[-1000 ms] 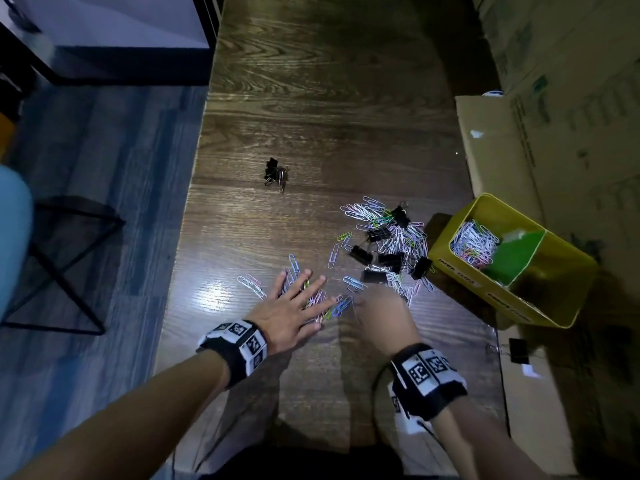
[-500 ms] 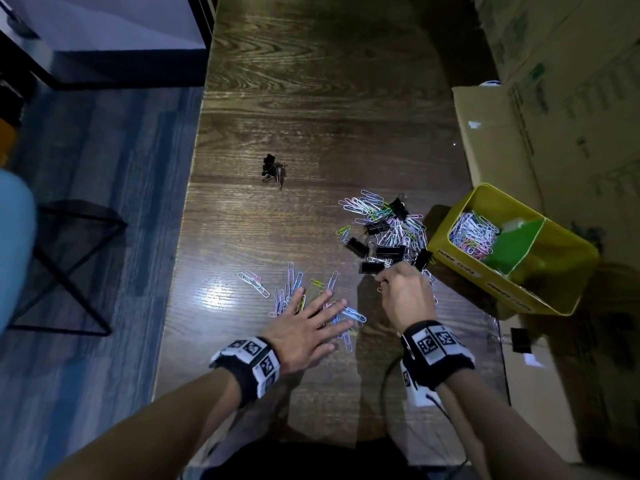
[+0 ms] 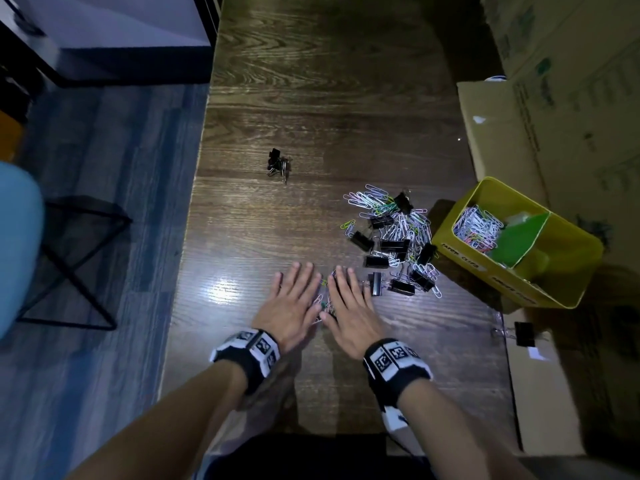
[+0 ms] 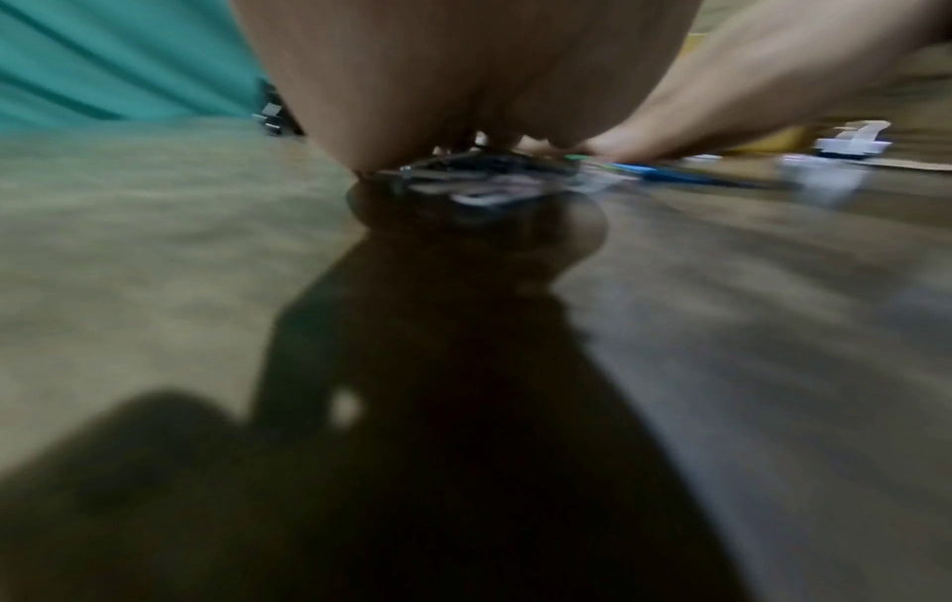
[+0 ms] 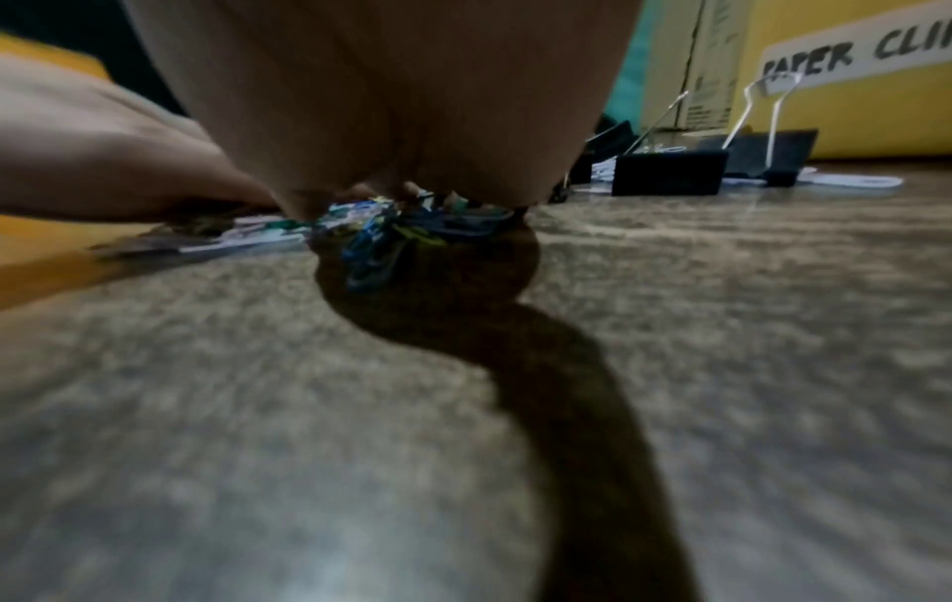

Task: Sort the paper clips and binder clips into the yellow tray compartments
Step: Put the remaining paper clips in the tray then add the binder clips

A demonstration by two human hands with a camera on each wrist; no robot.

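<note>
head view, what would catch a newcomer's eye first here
Two flat hands, the left hand and right hand, side by side on the dark wooden table, pressing a small bunch of paper clips between them. To their right, a tangled pile of clips lies beside the yellow tray.

Dim overhead light, glare on the table (image 3: pixel 225 292), wrist views blurred, shadowed.

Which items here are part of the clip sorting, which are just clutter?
Job: yellow tray; paper clips; binder clips; left hand and right hand, flat over gathered clips.
Clutter: cardboard boxes; stool.
</note>
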